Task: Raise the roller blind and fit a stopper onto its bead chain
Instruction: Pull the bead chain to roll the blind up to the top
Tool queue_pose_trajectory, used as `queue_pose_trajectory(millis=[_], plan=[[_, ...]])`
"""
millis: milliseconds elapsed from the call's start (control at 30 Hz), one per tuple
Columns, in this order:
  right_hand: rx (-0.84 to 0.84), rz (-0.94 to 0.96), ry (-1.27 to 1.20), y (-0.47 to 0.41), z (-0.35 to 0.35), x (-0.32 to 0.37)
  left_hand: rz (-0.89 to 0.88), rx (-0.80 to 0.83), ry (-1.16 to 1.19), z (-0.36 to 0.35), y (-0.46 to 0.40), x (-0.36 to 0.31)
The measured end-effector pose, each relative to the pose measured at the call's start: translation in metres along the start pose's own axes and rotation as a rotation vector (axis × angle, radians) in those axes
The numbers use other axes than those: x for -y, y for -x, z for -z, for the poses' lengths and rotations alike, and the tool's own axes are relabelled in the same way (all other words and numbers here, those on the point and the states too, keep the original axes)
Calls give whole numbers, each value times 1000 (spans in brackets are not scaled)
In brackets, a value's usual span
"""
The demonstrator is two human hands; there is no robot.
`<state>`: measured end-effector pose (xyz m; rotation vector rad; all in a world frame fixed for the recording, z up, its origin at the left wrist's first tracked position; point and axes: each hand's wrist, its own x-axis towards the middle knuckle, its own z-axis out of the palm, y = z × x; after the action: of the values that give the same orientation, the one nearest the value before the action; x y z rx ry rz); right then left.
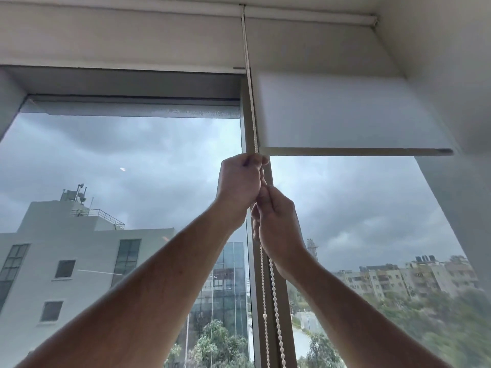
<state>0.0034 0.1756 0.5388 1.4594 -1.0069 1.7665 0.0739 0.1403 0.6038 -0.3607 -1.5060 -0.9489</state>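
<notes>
The chain (273, 296) runs up through both fists. The left hand (240, 185) clenches it just above the right hand (276, 227), the two touching. The blind (345, 112) hangs up-right of them, partly raised.

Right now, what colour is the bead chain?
White to off-white beads on the bead chain, clearest in the head view, hanging below the right hand.
</notes>
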Motion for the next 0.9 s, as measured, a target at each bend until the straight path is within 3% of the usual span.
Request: queue_pose_trajectory(millis=[433, 900], plan=[[147, -175, 86, 65, 21, -49, 119, 42, -41, 8, 55, 61], [199, -449, 188, 217, 60, -119, 317, 161, -67, 32, 207, 192]])
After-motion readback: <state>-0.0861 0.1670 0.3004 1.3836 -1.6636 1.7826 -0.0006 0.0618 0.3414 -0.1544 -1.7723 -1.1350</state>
